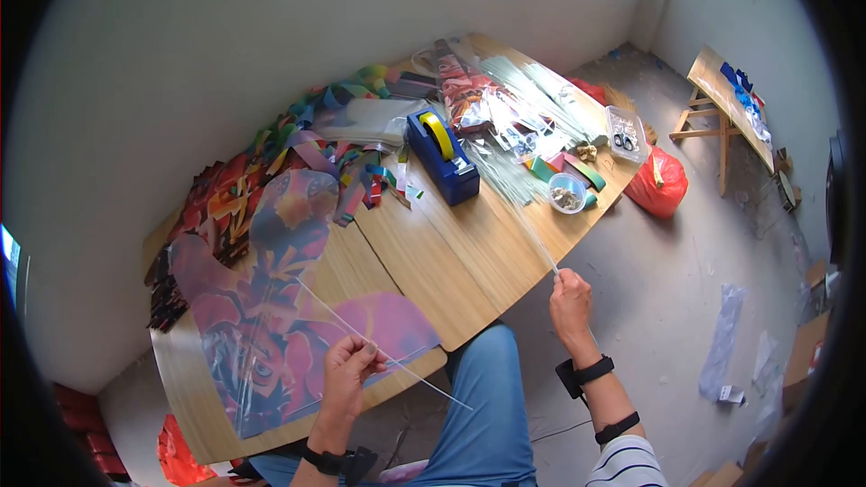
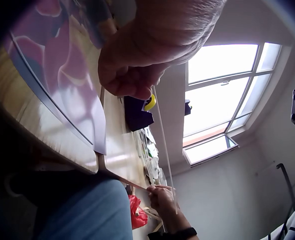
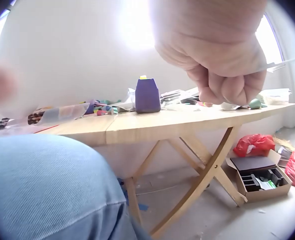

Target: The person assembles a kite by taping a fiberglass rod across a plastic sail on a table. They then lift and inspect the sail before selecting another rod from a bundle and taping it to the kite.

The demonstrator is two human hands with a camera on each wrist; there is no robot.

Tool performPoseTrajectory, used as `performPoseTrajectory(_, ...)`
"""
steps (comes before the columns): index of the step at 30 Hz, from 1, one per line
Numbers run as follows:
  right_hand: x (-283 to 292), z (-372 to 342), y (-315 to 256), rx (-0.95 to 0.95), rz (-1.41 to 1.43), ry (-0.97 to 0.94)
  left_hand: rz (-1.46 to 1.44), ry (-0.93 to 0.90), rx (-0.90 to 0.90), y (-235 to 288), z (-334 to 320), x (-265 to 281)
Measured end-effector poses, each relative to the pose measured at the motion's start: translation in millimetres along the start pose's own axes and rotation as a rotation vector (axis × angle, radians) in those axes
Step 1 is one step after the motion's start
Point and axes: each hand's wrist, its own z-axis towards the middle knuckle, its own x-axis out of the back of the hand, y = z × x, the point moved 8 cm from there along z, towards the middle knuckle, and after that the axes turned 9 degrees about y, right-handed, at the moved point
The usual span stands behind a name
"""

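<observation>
The left hand (image 1: 350,372) is shown with thumb and fingertips closed in a pinch on a slender, straight, whitish rod (image 1: 408,370), which is held aslant over a pink-and-purple printed sheet of clear plastic film (image 1: 271,334) and the blue jeans (image 1: 492,388). By the right hand (image 1: 571,304), whose fingers are tightly curled, a thin, pale, translucent strand (image 1: 538,243) is gripped beyond the table edge; whether it is single or several cannot be told. In the left wrist view a large white-framed window (image 2: 222,90) is revealed, of which only a corner is caught from the head. In the right wrist view the crossed wooden legs (image 3: 207,172) of the light wood-grained table (image 1: 433,261) are exposed, hidden from above by its top. Small beige pieces are contained in a round, clear plastic tub (image 1: 567,193); dark-handled scissors (image 1: 622,137) are held with small pale pieces in a rectangular, clear plastic box (image 1: 625,117). A yellow tape roll (image 1: 437,136) is seated in a dark-blue desktop dispenser (image 1: 456,185). Black items are contained in an open, brown cardboard box (image 3: 265,190) on the floor.
</observation>
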Motion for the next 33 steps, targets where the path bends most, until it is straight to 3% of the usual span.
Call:
performPoseTrajectory(5, -17, 12, 0, -0.097, 0.188, 0.031, 0.003, 0.023, -0.021, 5, 0, 6)
performPoseTrajectory(17, 20, 19, 16, -0.259, 0.384, 0.115, 0.004, -0.006, -0.020, 5, -1, 0)
performPoseTrajectory(23, 40, 31, 24, -0.255, 0.362, 0.237, 0.017, -0.007, -0.017, 6, -2, -2)
performPoseTrajectory(26, 53, 2, 47, -0.248, 0.230, 0.126, 0.002, 0.019, -0.020, 4, -2, 2)
performPoseTrajectory(28, 67, -24, 58, -0.145, 0.195, 0.091, 0.003, 0.008, -0.018, 1, 0, 4)
performPoseTrajectory(33, 87, -40, 62, -0.130, 0.301, 0.117, 0.014, -0.006, 0.012, -4, 3, 0)
